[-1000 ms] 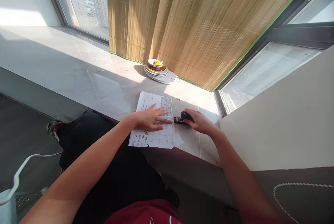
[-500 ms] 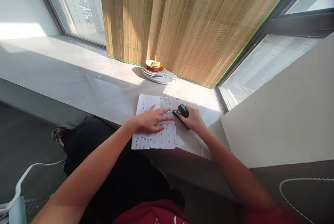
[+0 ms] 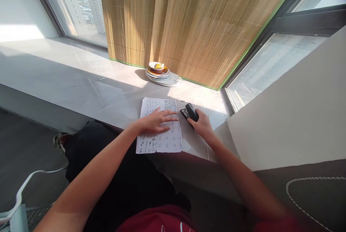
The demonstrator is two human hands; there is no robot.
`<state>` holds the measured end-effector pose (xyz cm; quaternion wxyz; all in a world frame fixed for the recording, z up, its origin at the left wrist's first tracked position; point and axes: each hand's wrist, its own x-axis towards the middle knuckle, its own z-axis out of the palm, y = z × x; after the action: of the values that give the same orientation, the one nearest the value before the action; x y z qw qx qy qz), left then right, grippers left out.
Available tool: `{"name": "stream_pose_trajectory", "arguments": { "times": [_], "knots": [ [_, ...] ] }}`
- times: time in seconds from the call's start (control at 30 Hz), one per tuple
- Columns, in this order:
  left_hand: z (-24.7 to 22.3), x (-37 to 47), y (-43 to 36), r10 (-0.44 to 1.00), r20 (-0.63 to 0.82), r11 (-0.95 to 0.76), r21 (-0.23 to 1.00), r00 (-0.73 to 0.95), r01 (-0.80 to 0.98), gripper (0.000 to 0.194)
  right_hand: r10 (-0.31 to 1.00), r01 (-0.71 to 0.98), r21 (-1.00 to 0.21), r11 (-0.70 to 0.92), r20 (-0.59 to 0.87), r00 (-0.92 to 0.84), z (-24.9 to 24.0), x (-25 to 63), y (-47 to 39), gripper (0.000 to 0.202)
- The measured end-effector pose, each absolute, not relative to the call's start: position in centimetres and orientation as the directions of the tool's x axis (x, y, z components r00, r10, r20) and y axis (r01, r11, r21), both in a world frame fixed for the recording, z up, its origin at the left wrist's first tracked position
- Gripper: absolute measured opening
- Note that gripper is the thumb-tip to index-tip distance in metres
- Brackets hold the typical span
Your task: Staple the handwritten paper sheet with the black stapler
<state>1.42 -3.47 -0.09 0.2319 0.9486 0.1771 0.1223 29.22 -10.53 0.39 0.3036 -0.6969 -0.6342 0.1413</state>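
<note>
Handwritten paper point(image 3: 167, 143) lies on the window sill, its lower edge at the sill's front edge. My left hand point(image 3: 156, 121) rests flat across it with the fingers spread, pointing right. Just right of the paper, my right hand point(image 3: 202, 123) is wrapped round a black stapler point(image 3: 190, 112). The stapler's jaw end points up and left, towards the paper's right edge, with a small gap between them. Part of the stapler's rear is hidden by my fingers.
A stack of plates point(image 3: 158, 75) stands at the back of the sill point(image 3: 116, 98), against a bamboo blind point(image 3: 175, 26). A white wall point(image 3: 292, 109) borders the right side. A white cable point(image 3: 29, 179) hangs at lower left.
The stapler in my right hand has moved slightly up and right, a little away from the paper's edge. My left hand stays on the paper.
</note>
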Motion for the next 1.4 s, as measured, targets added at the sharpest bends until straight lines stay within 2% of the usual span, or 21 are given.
{"name": "stream_pose_trajectory", "arguments": {
  "times": [0.07,0.13,0.23,0.33,0.43,0.6,0.7,0.8,0.83,0.87,0.93,1.0,1.07,1.23,1.4],
  "knots": [
    [-0.1,1.4,-2.9,0.522,0.293,-0.776,0.553,0.801,0.304,0.046,0.954,0.754,-0.656,-0.018,0.214,0.209,1.1,27.8,-10.2,0.022],
    [-0.3,1.2,-2.0,0.690,0.401,-0.689,0.619,0.602,0.377,0.038,0.969,0.734,-0.676,0.069,0.220,0.112,1.7,25.8,-9.7,0.024],
    [-0.7,0.4,-0.6,0.878,0.401,-0.478,0.713,0.260,0.513,0.032,0.970,0.733,-0.642,0.225,0.221,-0.104,1.8,22.2,-8.8,0.022],
    [-1.1,-0.5,0.2,0.930,0.358,-0.335,0.735,0.082,0.589,0.032,0.949,0.751,-0.581,0.312,0.219,-0.225,0.7,19.5,-8.2,0.019],
    [-1.5,-0.7,0.3,0.921,0.368,-0.358,0.676,0.126,0.644,0.033,0.954,0.771,-0.564,0.297,0.197,-0.224,-0.5,18.7,-8.3,0.018],
    [-2.0,0.2,-0.4,0.862,0.415,-0.496,0.573,0.291,0.652,0.032,0.981,0.783,-0.599,0.168,0.177,-0.076,-1.0,21.1,-10.6,0.017],
    [-2.0,0.4,-0.6,0.862,0.401,-0.502,0.586,0.310,0.636,0.033,0.993,0.747,-0.659,0.089,0.120,-0.013,0.0,23.9,-11.3,0.031],
    [-1.7,0.0,-0.5,0.889,0.389,-0.449,0.626,0.244,0.638,0.034,0.964,0.737,-0.672,0.073,0.238,0.122,1.3,26.8,-9.7,0.056],
    [-1.5,-0.2,-0.3,0.895,0.390,-0.433,0.641,0.217,0.634,0.034,0.940,0.763,-0.641,0.085,0.306,0.151,1.5,27.5,-8.6,0.056],
    [-1.3,-0.5,-0.2,0.900,0.393,-0.418,0.655,0.190,0.630,0.034,0.928,0.800,-0.593,0.095,0.344,0.145,1.5,28.0,-7.3,0.050],
    [-1.0,-1.0,0.0,0.907,0.397,-0.392,0.678,0.139,0.621,0.035,0.955,0.867,-0.486,0.112,0.293,0.041,0.8,28.3,-4.5,0.040],
    [-0.9,-1.4,0.2,0.911,0.399,-0.374,0.691,0.105,0.618,0.036,0.984,0.926,-0.358,0.117,0.170,-0.059,-0.4,27.6,-1.9,0.045],
    [-0.8,-1.6,0.4,0.910,0.405,-0.372,0.693,0.093,0.618,0.037,0.989,0.948,-0.286,0.140,0.085,-0.120,-1.6,25.9,0.2,0.052],
    [-0.5,-2.2,0.7,0.906,0.421,-0.357,0.696,0.048,0.624,0.039,0.979,0.935,-0.292,0.203,0.066,-0.192,-2.9,19.7,4.1,0.050],
    [-1.2,-3.8,1.7,0.918,0.397,-0.287,0.649,0.008,0.704,0.043,0.952,0.880,-0.363,0.307,0.118,-0.283,-2.6,14.4,6.3,0.051]
  ]
}}
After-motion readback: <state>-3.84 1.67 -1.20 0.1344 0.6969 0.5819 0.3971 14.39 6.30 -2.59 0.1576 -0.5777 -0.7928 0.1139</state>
